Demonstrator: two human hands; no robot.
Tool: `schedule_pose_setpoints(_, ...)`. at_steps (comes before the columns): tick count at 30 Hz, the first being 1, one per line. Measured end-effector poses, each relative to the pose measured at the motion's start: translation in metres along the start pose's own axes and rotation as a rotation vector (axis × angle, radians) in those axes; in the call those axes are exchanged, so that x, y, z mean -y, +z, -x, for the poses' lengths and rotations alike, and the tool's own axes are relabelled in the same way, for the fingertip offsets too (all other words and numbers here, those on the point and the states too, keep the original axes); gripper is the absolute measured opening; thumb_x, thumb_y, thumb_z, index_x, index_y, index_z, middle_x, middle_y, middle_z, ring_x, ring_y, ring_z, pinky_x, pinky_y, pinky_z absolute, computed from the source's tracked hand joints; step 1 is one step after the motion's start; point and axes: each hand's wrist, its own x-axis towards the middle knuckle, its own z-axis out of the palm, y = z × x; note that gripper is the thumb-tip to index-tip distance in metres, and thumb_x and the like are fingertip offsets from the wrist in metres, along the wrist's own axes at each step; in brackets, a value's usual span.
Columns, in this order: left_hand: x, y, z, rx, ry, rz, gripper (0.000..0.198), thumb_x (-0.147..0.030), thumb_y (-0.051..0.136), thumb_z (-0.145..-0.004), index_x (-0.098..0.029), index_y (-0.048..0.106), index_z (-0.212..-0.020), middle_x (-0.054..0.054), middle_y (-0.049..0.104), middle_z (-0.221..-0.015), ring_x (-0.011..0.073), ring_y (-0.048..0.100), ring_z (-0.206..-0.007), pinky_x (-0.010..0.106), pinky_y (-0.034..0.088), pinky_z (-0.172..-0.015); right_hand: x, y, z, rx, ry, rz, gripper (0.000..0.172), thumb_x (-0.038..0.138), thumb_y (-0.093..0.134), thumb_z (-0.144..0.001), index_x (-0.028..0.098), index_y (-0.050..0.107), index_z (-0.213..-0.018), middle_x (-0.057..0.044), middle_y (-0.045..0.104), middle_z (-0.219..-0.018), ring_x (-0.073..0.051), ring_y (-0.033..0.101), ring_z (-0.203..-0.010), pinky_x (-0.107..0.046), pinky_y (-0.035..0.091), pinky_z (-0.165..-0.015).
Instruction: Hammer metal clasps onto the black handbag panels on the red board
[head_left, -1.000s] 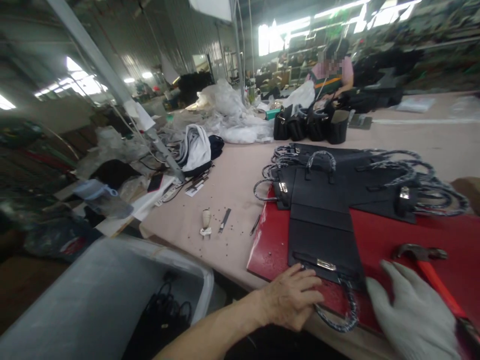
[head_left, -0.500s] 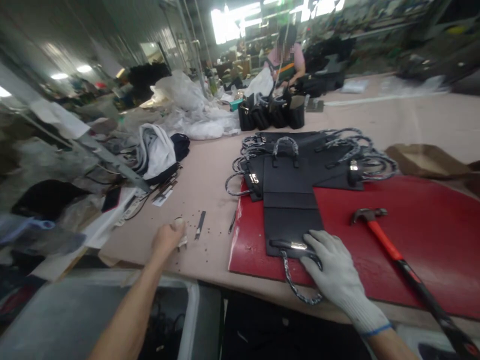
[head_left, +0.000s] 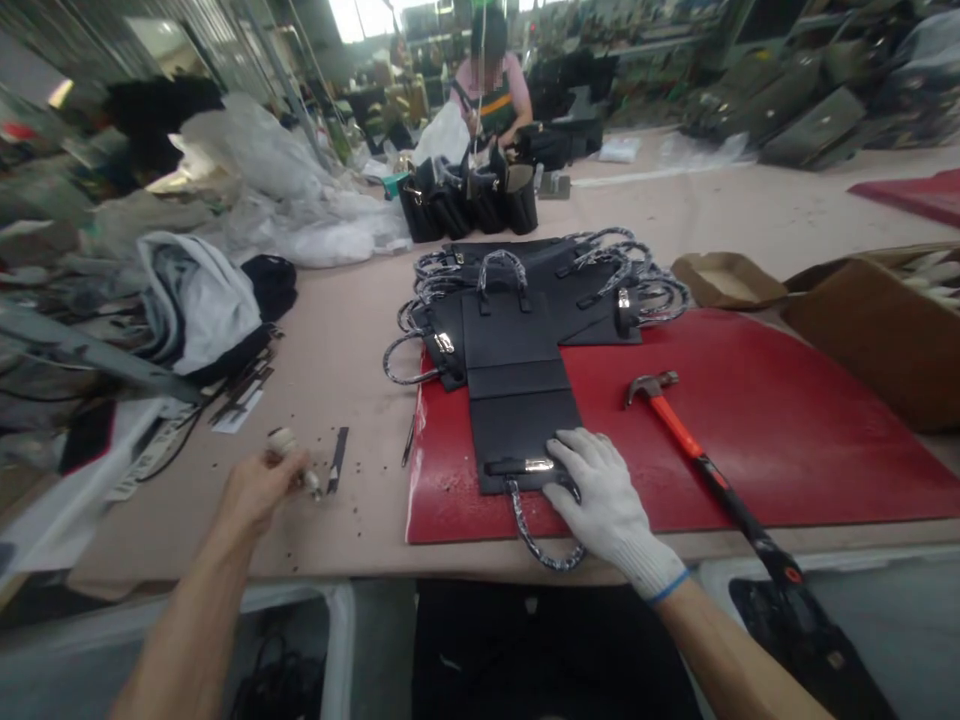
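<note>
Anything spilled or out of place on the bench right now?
The hammer lies slantwise on the red mat, its handle end overhanging the table edge. Also, small dark bits are scattered on the table beside the left hand, which grips a knobbed tool.

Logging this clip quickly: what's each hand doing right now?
Left hand: closed around a small pale-handled tool.
Right hand: open, gloved, flat on the black bag panel.

One glove, one bare hand

The right hand (head_left: pixel 604 505) wears a white knitted glove (head_left: pixel 626 535) – ribbed at the wrist, edged with a thin blue band (head_left: pixel 670 588). The left hand (head_left: pixel 255 490) is ungloved; both forearms are uncovered.
</note>
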Motion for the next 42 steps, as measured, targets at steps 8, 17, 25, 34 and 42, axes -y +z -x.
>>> schedule_pose_setpoints(8,-0.07,0.096,0.101,0.207,0.3,0.49,0.052,-0.058,0.08,-0.082,-0.013,0.065,-0.104,0.012,0.076,-0.101,0.0207,0.073,-0.085,0.033,0.062,-0.079,-0.005,-0.005,0.0,0.118,-0.041,0.002,0.05,0.027,0.057,-0.09,0.016,0.06,-0.139,-0.015,0.053,-0.147,-0.039,0.041,-0.14,-0.067,0.031,-0.119)
schedule_pose_setpoints(17,-0.062,0.148,0.152,0.278,0.535,0.435,0.028,-0.03,0.075,-0.089,-0.017,0.067,-0.113,0.009,0.075,-0.111,0.0201,0.073,-0.096,0.031,0.061,-0.084,-0.002,-0.013,0.008,0.161,-0.014,0.019,0.046,0.022,0.051,-0.095,0.016,0.059,-0.14,-0.014,0.051,-0.148,-0.037,0.039,-0.142,-0.064,0.028,-0.122)
schedule_pose_setpoints(25,-0.047,0.149,0.149,0.266,0.542,0.314,0.014,-0.024,0.072,-0.087,-0.019,0.071,-0.1,0.008,0.077,-0.112,0.0247,0.073,-0.102,0.038,0.06,-0.093,0.015,-0.014,-0.009,0.171,0.006,0.083,0.045,0.033,0.056,-0.095,0.012,0.063,-0.133,-0.018,0.056,-0.14,-0.04,0.047,-0.132,-0.067,0.028,-0.118)
schedule_pose_setpoints(34,-0.05,0.15,0.145,0.292,0.529,0.43,0.014,-0.022,0.073,-0.089,-0.019,0.071,-0.102,0.009,0.076,-0.113,0.0255,0.073,-0.107,0.043,0.059,-0.1,0.011,-0.002,-0.006,0.174,-0.005,0.078,0.051,0.03,0.059,-0.092,0.014,0.058,-0.141,-0.017,0.051,-0.149,-0.043,0.037,-0.142,-0.07,0.027,-0.119)
schedule_pose_setpoints(42,-0.066,0.172,0.146,0.453,0.529,0.558,0.016,-0.02,0.073,-0.089,-0.018,0.068,-0.104,0.012,0.076,-0.117,0.028,0.073,-0.112,0.044,0.06,-0.099,0.013,-0.004,-0.006,0.161,0.0,0.052,0.054,0.03,0.062,-0.091,0.014,0.058,-0.141,-0.017,0.051,-0.149,-0.043,0.038,-0.142,-0.069,0.027,-0.12)
